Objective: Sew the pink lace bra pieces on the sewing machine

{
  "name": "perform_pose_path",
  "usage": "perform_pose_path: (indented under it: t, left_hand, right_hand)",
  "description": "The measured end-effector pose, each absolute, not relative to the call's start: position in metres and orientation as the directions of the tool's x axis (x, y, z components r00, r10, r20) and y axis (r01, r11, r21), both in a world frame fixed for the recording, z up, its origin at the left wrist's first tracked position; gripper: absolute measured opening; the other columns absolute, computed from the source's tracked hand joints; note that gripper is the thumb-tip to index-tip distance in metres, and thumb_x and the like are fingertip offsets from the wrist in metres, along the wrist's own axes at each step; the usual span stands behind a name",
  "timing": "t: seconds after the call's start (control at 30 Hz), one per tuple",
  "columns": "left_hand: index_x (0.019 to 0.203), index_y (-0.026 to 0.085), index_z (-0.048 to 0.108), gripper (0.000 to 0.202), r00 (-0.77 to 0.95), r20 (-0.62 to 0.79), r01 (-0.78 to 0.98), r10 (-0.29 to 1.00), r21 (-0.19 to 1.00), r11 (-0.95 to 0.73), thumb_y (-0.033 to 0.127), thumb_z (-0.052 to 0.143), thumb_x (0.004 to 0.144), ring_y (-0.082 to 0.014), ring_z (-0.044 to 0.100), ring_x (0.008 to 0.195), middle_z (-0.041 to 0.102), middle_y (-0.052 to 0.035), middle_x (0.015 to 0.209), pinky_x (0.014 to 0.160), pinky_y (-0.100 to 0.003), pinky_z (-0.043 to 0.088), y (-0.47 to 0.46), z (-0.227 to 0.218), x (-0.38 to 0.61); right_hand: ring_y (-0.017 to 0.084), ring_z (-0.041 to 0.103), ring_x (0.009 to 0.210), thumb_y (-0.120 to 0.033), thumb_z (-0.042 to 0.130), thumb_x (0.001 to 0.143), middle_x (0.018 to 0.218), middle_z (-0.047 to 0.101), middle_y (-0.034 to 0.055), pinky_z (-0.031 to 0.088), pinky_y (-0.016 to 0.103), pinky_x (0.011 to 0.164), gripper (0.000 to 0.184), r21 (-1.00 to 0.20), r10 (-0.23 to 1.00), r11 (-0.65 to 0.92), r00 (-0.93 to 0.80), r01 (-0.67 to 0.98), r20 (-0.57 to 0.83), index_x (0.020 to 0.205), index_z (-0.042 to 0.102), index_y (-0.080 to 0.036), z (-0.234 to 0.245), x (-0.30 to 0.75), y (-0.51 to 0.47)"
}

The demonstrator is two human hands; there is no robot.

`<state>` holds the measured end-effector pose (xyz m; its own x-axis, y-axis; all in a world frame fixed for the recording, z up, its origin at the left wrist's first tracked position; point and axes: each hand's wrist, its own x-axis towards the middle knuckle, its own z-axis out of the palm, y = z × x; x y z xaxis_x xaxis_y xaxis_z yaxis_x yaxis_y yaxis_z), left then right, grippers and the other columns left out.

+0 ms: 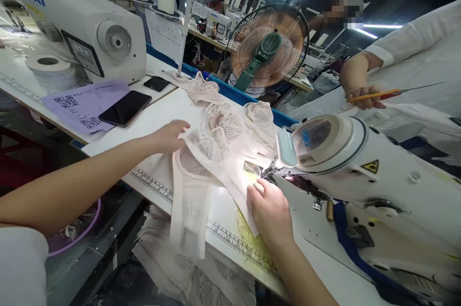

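Note:
A pale lace bra (196, 164) lies across the sewing table, one wing hanging over the front edge. My left hand (169, 137) pinches its upper left edge, the fingertips closed on the fabric. Close to the needle area of the sewing machine (345, 166), my right hand (270, 205) holds the other end of the bra, thumb and forefinger closed at the fabric's edge. The machine's lamp lights the cloth there. More pale lace bra pieces (257, 114) lie bunched just behind the one in my hands.
Two phones (125, 108) (156, 83) and a printed sheet (82, 104) lie at the left, near a second sewing machine (118, 39). A fan (268, 49) stands behind the table. At right, a co-worker's hand (363, 97) holds an orange-handled pointed tool (391, 94). Fabric pieces (180, 263) hang below the table's edge.

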<state>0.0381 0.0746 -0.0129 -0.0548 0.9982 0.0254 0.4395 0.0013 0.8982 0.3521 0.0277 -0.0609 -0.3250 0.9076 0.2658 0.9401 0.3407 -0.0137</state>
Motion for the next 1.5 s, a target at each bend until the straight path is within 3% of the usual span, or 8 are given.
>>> perform_pose_path:
  t: [0.13,0.37,0.47,0.57,0.73,0.93,1.17,1.5]
  left_hand:
    - [0.103,0.015,0.062,0.038,0.230,0.374,0.657,0.899,0.622,-0.427,0.007,0.040,0.074,-0.0201,0.054,0.111,0.057,-0.0060,0.119,0.097,-0.038,0.042,0.090,0.022,0.052]
    - [0.077,0.010,0.062,0.013,0.583,0.019,0.802,0.812,0.145,-0.580,0.002,0.052,0.073,-0.0226,0.060,0.085,0.064,-0.0116,0.091,0.071,-0.033,0.047,0.096,0.006,0.162]
    - [0.081,0.013,0.061,0.014,0.821,0.034,0.550,0.570,0.224,-0.805,0.003,0.053,0.075,-0.0172,0.059,0.075,0.063,-0.0067,0.087,0.060,-0.027,0.044,0.075,-0.022,0.191]
    - [0.094,0.013,0.060,0.013,0.884,0.158,0.392,0.440,0.260,-0.882,0.013,0.050,0.087,-0.0168,0.058,0.086,0.064,-0.0077,0.095,0.070,-0.026,0.046,0.064,-0.049,0.196]
    - [0.105,0.010,0.059,0.024,0.902,0.262,0.336,0.342,0.069,-0.939,0.022,0.041,0.095,-0.0185,0.055,0.091,0.063,-0.0112,0.099,0.081,-0.030,0.043,0.076,-0.060,0.190]
    - [0.102,0.015,0.063,0.039,0.822,0.115,0.568,0.558,-0.075,-0.820,0.048,0.047,0.090,-0.0226,0.053,0.078,0.060,-0.0097,0.092,0.053,-0.031,0.033,0.080,-0.047,0.208]
    - [0.103,0.011,0.065,0.049,0.722,0.069,0.692,0.689,-0.031,-0.722,0.056,0.050,0.088,-0.0259,0.053,0.086,0.061,-0.0134,0.092,0.059,-0.033,0.035,0.091,-0.046,0.223]
    - [0.109,0.007,0.063,0.053,0.764,0.036,0.644,0.645,0.020,-0.764,0.054,0.047,0.090,-0.0287,0.052,0.098,0.059,-0.0160,0.100,0.069,-0.035,0.040,0.101,-0.045,0.226]
  right_hand:
    - [0.017,0.048,0.069,-0.015,0.041,0.084,0.078,0.059,0.0046,0.027,0.025,0.053,0.021,0.030,0.884,0.398,-0.392,0.917,0.255,0.076,0.059,-0.022,-0.063,0.355,0.028]
    - [0.016,0.048,0.065,-0.015,0.037,0.087,0.073,0.057,0.0032,0.029,0.024,0.048,0.023,0.037,0.884,0.421,-0.419,0.907,0.207,0.074,0.055,-0.022,-0.058,0.356,0.016]
    - [0.019,0.052,0.069,-0.022,0.035,0.092,0.078,0.060,0.0044,0.038,0.027,0.050,0.026,-0.021,0.875,0.455,-0.442,0.890,0.198,0.087,0.060,-0.023,-0.064,0.361,0.007]
    - [0.022,0.059,0.091,-0.020,0.034,0.093,0.102,0.065,0.0095,0.050,0.031,0.063,0.031,-0.054,0.843,0.493,-0.462,0.868,0.277,0.113,0.058,-0.020,-0.077,0.374,-0.004]
    - [0.027,0.057,0.110,-0.014,0.034,0.091,0.119,0.062,0.0148,0.049,0.041,0.087,0.034,0.041,0.736,0.570,-0.532,0.821,0.420,0.116,0.057,-0.015,-0.089,0.393,-0.026]
    - [0.025,0.063,0.098,-0.024,0.038,0.094,0.113,0.067,0.0117,0.049,0.038,0.079,0.027,0.043,0.743,0.550,-0.512,0.834,0.431,0.111,0.058,-0.019,-0.080,0.393,-0.037]
    - [0.025,0.062,0.104,-0.026,0.038,0.095,0.115,0.065,0.0144,0.052,0.039,0.086,0.030,0.017,0.725,0.594,-0.544,0.804,0.421,0.119,0.053,-0.016,-0.082,0.394,-0.032]
    - [0.024,0.063,0.104,-0.029,0.039,0.096,0.114,0.066,0.0142,0.055,0.037,0.086,0.029,0.047,0.716,0.604,-0.567,0.796,0.407,0.115,0.056,-0.015,-0.077,0.391,-0.027]
